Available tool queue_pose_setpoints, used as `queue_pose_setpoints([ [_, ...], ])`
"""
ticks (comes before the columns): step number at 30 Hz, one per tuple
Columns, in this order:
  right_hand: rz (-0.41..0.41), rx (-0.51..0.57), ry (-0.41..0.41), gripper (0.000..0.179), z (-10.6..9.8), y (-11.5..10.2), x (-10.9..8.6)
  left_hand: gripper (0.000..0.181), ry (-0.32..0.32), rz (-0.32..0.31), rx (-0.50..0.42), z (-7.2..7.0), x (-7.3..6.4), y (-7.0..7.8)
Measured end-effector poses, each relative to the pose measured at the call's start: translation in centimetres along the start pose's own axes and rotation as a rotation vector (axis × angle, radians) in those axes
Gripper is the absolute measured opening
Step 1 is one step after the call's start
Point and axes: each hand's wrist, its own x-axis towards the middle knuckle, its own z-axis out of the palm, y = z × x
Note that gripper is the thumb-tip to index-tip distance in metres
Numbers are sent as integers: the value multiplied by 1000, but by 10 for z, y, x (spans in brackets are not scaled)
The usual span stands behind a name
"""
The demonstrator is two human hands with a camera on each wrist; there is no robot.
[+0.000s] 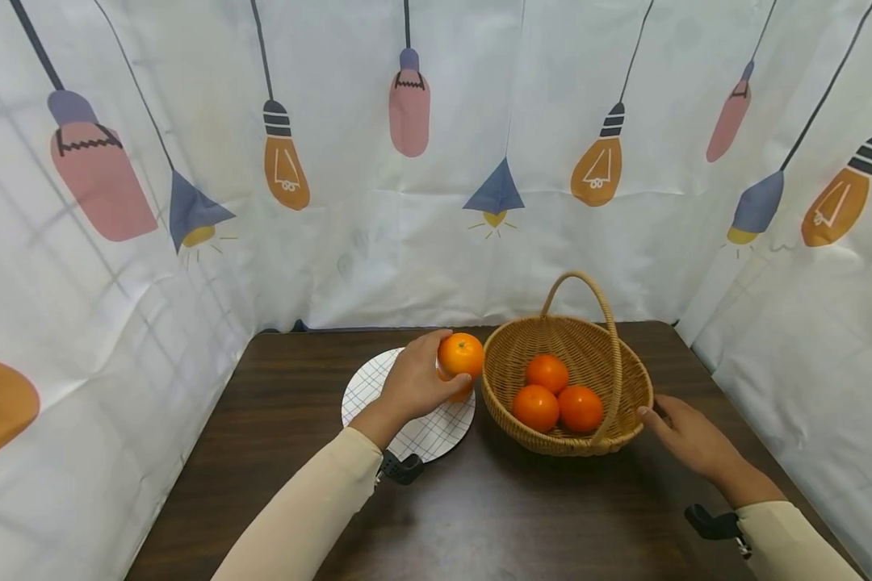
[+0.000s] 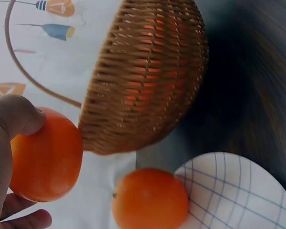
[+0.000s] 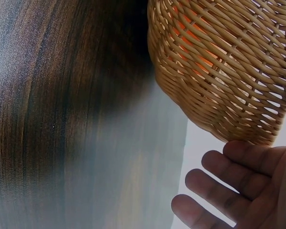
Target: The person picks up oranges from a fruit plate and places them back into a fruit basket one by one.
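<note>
My left hand (image 1: 416, 381) holds an orange (image 1: 462, 355) between thumb and fingers, above the plate's right side and beside the basket's left rim. Below it, a second orange (image 2: 150, 199) rests on the white plate (image 1: 436, 437) with a dark grid pattern; in the head view it is mostly hidden by the held one. The wicker basket (image 1: 577, 337) has a tall arched handle and contains three oranges (image 1: 536, 407). At the basket's right rim is my right hand (image 1: 698, 442), thumb on the rim and index finger against the woven outside, the other fingers spread.
The dark wooden table (image 1: 523, 516) extends in front of the plate and basket. A white curtain (image 1: 436, 242) printed with hanging lamps encloses the back and both sides.
</note>
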Motion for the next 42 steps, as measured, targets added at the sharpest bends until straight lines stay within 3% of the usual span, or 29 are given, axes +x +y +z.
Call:
queue_pose_setpoints([
  [11,9,-6,2,61,0,-1,0,75,-11,41,-10,1,11,20],
  [27,12,-8,-2,60,-1,-1,1,77,-46,58,2,21,24,39],
  [42,17,-4,3,59,2,2,1,76,-88,79,88,37,25,46],
])
